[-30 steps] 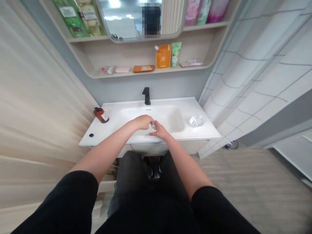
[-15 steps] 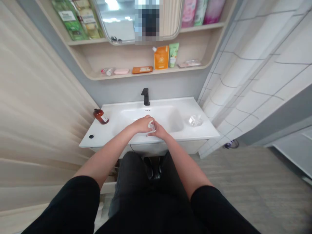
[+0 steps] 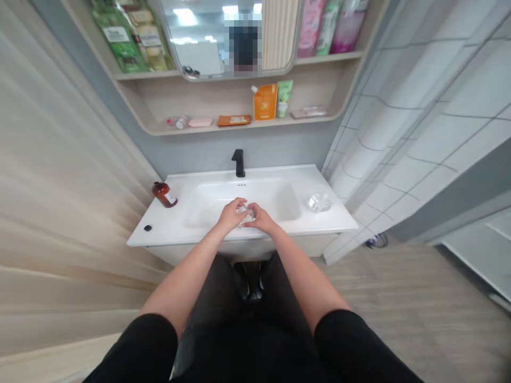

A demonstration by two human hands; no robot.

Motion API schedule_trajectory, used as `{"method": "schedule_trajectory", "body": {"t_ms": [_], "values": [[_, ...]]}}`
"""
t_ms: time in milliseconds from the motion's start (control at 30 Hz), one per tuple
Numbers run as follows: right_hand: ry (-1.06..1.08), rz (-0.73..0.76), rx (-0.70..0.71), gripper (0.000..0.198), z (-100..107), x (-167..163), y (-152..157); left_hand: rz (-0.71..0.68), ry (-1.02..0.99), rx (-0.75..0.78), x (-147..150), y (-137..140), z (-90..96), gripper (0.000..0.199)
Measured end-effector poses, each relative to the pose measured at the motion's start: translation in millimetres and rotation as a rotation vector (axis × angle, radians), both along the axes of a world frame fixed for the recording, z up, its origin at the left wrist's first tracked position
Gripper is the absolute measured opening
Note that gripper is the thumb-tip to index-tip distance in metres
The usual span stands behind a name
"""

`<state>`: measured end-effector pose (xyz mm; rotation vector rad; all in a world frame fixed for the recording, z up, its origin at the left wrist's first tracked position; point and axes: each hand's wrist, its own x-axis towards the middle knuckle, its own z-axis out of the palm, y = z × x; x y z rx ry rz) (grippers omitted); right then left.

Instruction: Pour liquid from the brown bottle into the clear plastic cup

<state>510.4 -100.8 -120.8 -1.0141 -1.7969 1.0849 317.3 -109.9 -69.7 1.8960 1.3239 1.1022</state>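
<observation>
My left hand [image 3: 231,215] and my right hand [image 3: 261,218] meet over the front part of the white sink basin [image 3: 279,199]. Between them is a small clear and whitish object [image 3: 247,215], too small and too covered by fingers to name its kind. Curled fingers of both hands touch it from either side. Behind the hands, at the back of the basin, stands a black faucet [image 3: 239,164].
A brown bottle [image 3: 164,194] lies tilted on the left counter, behind a small black round piece [image 3: 147,228]. On the right counter sits a clear container [image 3: 319,202]. The shelf [image 3: 191,129] above holds an orange pouch [image 3: 265,102] and a green tube [image 3: 284,99].
My left hand has drawn back from over the object, turning so that its thumb and fingers show and more of the object is exposed. The view has tilted slightly upward.
</observation>
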Motion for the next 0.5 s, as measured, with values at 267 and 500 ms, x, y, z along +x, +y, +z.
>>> {"method": "schedule_trajectory", "body": {"t_ms": [267,500], "values": [[0.029,0.01,-0.022,0.085,-1,1,1,-0.088,-0.254,-0.095,-12,10,-20.3,0.073],[0.109,0.073,-0.07,0.085,-3,-1,1,-0.217,-0.261,-0.064,-23,2,-31.8,0.075]]}}
